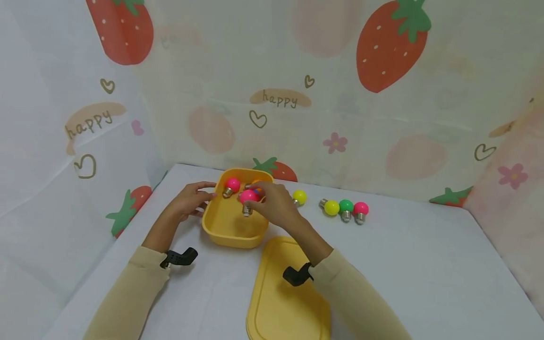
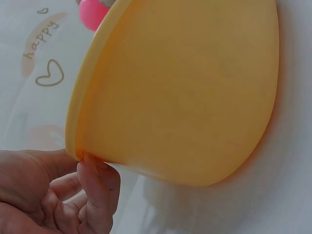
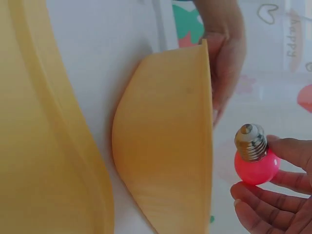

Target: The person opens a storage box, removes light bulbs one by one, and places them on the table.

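Note:
My right hand [image 1: 278,204] pinches a pink light bulb [image 1: 248,197] above the yellow box [image 1: 235,241], with the metal screw base pointing down in the head view. The right wrist view shows the same bulb [image 3: 257,168] between thumb and fingers, beside the box's rim. At the box's left side, my left hand [image 1: 189,202] grips the rim; the left wrist view has the thumb and fingers [image 2: 97,190] pinching its edge. Inside the box lie another pink bulb [image 1: 232,184] and an orange bulb [image 1: 257,183], the latter partly hidden behind my right hand.
A yellow lid [image 1: 289,302] lies flat in front of the box, under my right forearm. Right of the box are a yellow bulb [image 1: 299,196] and a row of a yellow [image 1: 332,208], a green [image 1: 346,206] and a pink bulb [image 1: 361,208]. Printed cloth walls [image 1: 272,132] surround the table.

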### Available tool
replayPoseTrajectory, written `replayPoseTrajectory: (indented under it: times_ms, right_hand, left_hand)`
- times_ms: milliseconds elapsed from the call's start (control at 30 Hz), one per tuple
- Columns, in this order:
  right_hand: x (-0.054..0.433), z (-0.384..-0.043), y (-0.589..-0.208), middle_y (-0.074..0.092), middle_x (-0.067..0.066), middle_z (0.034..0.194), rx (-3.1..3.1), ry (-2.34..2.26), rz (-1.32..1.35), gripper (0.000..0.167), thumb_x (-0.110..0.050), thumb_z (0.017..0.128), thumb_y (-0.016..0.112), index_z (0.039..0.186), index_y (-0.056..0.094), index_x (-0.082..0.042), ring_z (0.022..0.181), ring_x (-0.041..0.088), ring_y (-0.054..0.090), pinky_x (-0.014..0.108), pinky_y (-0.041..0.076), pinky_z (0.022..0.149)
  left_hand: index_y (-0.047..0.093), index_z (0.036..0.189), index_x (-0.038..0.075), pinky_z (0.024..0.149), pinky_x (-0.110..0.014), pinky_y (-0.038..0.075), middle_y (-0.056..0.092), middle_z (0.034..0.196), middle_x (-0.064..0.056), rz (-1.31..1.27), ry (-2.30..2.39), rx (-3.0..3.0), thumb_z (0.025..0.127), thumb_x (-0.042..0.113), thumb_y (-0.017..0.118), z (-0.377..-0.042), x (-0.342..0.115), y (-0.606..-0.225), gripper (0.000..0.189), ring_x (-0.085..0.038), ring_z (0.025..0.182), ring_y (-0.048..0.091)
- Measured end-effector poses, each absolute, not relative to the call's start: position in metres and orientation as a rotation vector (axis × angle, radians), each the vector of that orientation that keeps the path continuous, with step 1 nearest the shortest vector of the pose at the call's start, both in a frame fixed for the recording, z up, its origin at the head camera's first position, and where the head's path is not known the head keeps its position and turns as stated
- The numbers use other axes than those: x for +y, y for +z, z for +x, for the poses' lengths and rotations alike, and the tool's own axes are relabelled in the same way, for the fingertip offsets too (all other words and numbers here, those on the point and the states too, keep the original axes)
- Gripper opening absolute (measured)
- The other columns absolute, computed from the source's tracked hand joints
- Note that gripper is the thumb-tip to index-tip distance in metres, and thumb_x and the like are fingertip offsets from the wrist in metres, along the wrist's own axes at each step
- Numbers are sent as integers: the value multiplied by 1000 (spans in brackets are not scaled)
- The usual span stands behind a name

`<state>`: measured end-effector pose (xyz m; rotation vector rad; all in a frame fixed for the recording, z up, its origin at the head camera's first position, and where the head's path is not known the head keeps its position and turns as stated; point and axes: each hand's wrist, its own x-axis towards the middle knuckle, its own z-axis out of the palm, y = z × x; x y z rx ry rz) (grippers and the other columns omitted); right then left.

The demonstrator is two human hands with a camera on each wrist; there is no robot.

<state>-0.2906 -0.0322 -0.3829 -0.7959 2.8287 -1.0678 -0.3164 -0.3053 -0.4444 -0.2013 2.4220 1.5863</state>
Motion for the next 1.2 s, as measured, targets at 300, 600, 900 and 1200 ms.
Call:
replayPoseTrajectory:
  times_ms: [300,600,900,1200]
  right_hand:
    - [-6,-278,-377,70,2,100,2867,-1138,-762,47,-31,90,79,131,66,-11,86,18,64,26,57,71]
    - [17,-267,-378,70,1,94,2888,-1192,-728,46,-31,89,79,129,68,-11,86,20,65,27,57,68]
    - [43,-264,-378,72,3,96,2923,-1220,-708,44,-29,89,79,128,68,-11,87,21,67,30,59,70]
    - [66,-271,-385,75,9,103,2965,-1253,-647,43,-30,88,81,126,70,-12,86,23,70,33,60,70]
  left_hand:
    - [41,155,15,72,-31,60,59,130,-19,-205,1582,2424,104,29,59,-316,-305,-444,56,-24,88,62]
    - [39,156,15,72,-30,60,58,135,-19,-229,1578,2416,104,28,58,-313,-307,-446,57,-25,91,63]
    - [39,156,14,70,-30,60,60,131,-20,-216,1593,2411,104,27,58,-313,-306,-444,57,-23,88,63]
    - [40,156,14,72,-31,60,60,130,-19,-196,1589,2415,104,28,59,-316,-305,-445,57,-23,87,63]
